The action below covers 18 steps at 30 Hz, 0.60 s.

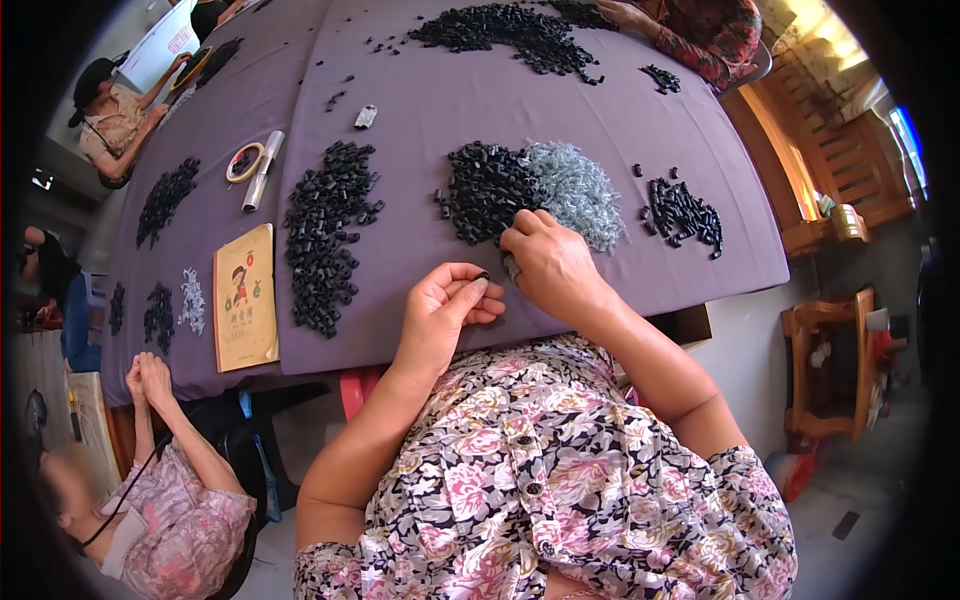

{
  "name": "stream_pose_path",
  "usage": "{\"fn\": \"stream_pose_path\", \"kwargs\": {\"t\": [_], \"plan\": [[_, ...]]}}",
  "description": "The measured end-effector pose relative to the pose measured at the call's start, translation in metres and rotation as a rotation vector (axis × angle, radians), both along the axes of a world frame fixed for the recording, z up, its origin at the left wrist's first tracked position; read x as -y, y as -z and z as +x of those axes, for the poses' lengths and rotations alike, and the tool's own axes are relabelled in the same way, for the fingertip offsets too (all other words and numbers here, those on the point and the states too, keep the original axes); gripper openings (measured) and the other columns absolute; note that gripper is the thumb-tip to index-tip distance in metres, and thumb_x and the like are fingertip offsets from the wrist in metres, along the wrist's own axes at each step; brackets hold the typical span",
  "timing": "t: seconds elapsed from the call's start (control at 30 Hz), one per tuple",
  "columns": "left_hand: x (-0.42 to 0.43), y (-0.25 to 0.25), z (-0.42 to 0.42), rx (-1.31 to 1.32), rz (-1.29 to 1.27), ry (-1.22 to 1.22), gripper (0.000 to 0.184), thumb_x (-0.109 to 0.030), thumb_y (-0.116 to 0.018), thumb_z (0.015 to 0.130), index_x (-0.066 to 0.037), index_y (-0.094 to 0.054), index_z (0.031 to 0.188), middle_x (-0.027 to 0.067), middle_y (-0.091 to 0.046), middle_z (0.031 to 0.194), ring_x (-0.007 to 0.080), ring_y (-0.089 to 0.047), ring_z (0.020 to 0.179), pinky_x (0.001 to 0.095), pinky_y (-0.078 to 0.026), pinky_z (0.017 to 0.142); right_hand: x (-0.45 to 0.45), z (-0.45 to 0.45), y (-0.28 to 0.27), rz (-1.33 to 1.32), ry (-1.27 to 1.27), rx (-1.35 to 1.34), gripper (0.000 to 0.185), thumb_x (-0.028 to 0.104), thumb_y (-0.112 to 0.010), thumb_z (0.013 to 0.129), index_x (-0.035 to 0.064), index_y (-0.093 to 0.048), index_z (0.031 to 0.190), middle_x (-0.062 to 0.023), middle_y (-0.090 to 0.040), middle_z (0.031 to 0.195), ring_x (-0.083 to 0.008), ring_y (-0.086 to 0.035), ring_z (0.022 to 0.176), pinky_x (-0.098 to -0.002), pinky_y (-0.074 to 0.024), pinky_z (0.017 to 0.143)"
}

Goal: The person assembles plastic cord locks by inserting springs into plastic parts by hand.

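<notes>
My left hand (450, 305) is held over the table's near edge, thumb and forefinger pinching a small black plastic piece (483, 276). To its right, my right hand (555, 265) reaches to the near side of a heap of black plastic pieces (490, 185), its fingers curled together and pointing down. What those fingertips hold, if anything, is hidden. Against the black heap lies a pile of small clear pieces (578, 195). A long heap of black tubular pieces (330, 240) spreads to the left of my hands, and a smaller group of slim black pieces (685, 217) lies to the right.
A purple cloth (410, 190) covers the table. Left of the long heap are a yellow booklet (245, 298), a tape roll (244, 162) and a shiny cylindrical roll (263, 172). Other people sit around the table; one person's hands (150, 380) rest at the lower left edge.
</notes>
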<state>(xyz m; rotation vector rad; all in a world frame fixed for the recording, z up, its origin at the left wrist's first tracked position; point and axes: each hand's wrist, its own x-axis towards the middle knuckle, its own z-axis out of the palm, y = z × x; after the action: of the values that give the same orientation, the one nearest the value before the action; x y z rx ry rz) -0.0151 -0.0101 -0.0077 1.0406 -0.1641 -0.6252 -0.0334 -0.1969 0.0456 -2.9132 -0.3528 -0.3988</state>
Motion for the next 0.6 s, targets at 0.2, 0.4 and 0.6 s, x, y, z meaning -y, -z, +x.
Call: {"fn": "stream_pose_path", "kwargs": {"t": [0.2, 0.4, 0.6], "plan": [[-0.001, 0.005, 0.000, 0.005, -0.030, -0.010, 0.016, -0.008, -0.062, 0.099, 0.000, -0.063, 0.113, 0.0111, -0.072, 0.098, 0.0159, -0.070, 0.081, 0.0269, -0.058, 0.074, 0.006, -0.003, -0.007, 0.213, -0.063, -0.016, 0.021, -0.001, -0.068, 0.071, 0.0027, -0.065, 0.092, -0.0103, -0.061, 0.092, -0.0291, -0.063, 0.089, -0.0397, -0.0533, 0.076], [0.004, 0.002, -0.002, 0.038, 0.028, -0.025, 0.019, -0.008, -0.065, 0.097, 0.000, -0.066, 0.114, 0.0073, -0.072, 0.097, 0.0115, -0.067, 0.080, 0.0249, -0.056, 0.076, 0.002, -0.018, -0.025, 0.847, 0.001, -0.395, 0.014, -0.004, -0.070, 0.082, -0.0016, -0.067, 0.096, -0.0052, -0.069, 0.085, -0.0108, -0.064, 0.079, -0.0272, -0.0517, 0.072], [0.004, -0.001, -0.007, 0.090, 0.055, -0.016, 0.020, -0.008, -0.067, 0.096, 0.001, -0.067, 0.114, 0.0072, -0.073, 0.094, 0.0095, -0.066, 0.078, 0.0235, -0.056, 0.073, 0.009, -0.019, -0.016, 1.039, -0.026, -0.506, 0.009, -0.002, -0.070, 0.088, -0.0028, -0.067, 0.097, -0.0009, -0.070, 0.088, -0.0064, -0.063, 0.083, -0.0236, -0.0508, 0.072]]}}
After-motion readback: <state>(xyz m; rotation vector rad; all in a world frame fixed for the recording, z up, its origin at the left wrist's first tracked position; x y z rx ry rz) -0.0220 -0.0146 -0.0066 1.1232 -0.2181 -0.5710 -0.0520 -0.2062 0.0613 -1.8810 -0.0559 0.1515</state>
